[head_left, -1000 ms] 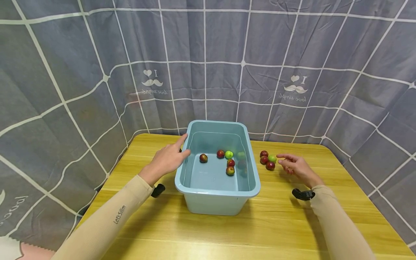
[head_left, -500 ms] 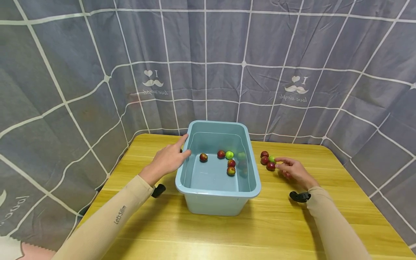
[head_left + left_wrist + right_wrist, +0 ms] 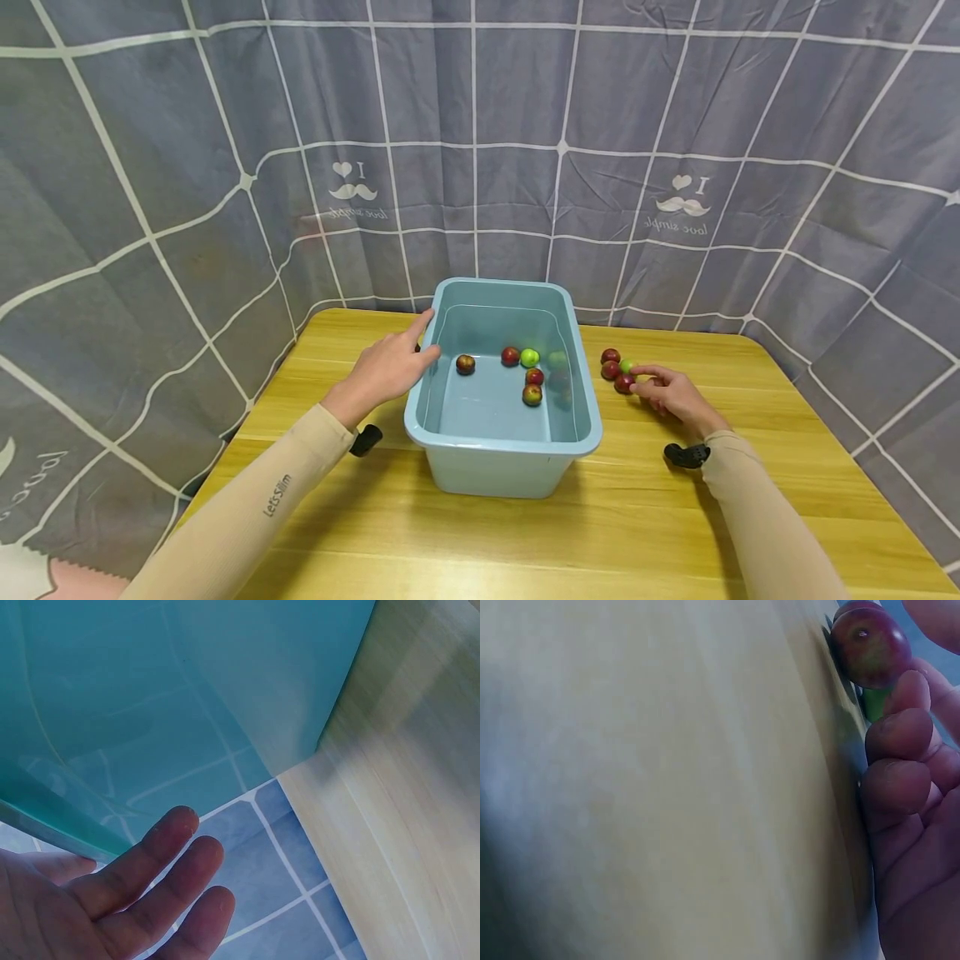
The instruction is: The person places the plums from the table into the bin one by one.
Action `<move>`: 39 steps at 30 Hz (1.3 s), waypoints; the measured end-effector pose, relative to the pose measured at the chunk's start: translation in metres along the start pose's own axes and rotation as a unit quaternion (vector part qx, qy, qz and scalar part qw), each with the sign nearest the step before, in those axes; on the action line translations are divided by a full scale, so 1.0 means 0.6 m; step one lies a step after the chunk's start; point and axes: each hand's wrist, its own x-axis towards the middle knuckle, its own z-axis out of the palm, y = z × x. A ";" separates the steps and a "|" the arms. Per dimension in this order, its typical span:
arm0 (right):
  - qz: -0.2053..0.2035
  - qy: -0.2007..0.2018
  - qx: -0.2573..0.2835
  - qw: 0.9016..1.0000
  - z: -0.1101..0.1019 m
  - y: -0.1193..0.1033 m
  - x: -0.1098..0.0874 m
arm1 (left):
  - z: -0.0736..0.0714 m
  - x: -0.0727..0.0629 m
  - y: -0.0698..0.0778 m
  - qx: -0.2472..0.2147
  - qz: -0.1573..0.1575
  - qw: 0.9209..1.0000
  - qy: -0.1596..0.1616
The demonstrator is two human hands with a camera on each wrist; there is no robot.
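My left hand [image 3: 386,368] rests against the left rim of a light blue plastic bin [image 3: 502,445], its index finger and thumb extended. In the left wrist view its other fingers [image 3: 142,870] hang loosely beside the bin's outer wall. To the right of the bin, my right hand [image 3: 678,400] is at a small cluster of apples on the table. Its thumb tip is right at the nearest red apple [image 3: 622,383], and the index fingertip is at the green apple [image 3: 626,366]. The right wrist view shows a red apple [image 3: 870,649] just beyond the bent fingers [image 3: 900,735].
Several small apples lie in the bin, among them a green apple [image 3: 529,357] and a lone red-yellow apple [image 3: 465,364] on the left. Two more red apples [image 3: 610,369] sit beside the green one outside. A grey checked curtain [image 3: 517,192] hangs behind the wooden table [image 3: 480,550].
My right hand has moved left and slightly toward me, bringing its fingertips to the apple cluster. The lone apple in the bin has rolled slightly left. My left hand keeps its place.
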 end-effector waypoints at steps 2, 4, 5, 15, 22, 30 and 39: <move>0.002 0.002 -0.004 1.000 0.001 0.000 0.001 | -0.001 0.000 0.000 -0.002 0.000 1.000 -0.001; 0.005 0.007 -0.009 1.000 0.002 0.001 0.002 | -0.001 0.000 0.000 -0.003 0.001 1.000 0.000; 0.003 0.006 -0.014 1.000 0.002 0.001 0.003 | -0.002 0.000 0.000 -0.003 0.001 1.000 0.000; 0.005 0.014 -0.034 0.999 0.006 0.006 0.008 | -0.001 0.002 -0.001 0.004 0.003 1.000 0.003; 0.002 0.025 -0.044 0.999 0.009 0.006 0.009 | 0.000 0.002 -0.002 0.004 0.006 1.000 0.008; 0.007 0.028 -0.049 0.998 0.009 0.005 0.007 | 0.000 0.002 -0.002 0.005 0.006 1.000 0.006; 0.009 0.022 -0.045 0.999 0.008 0.010 0.006 | 0.000 0.002 -0.002 0.005 0.006 1.000 0.009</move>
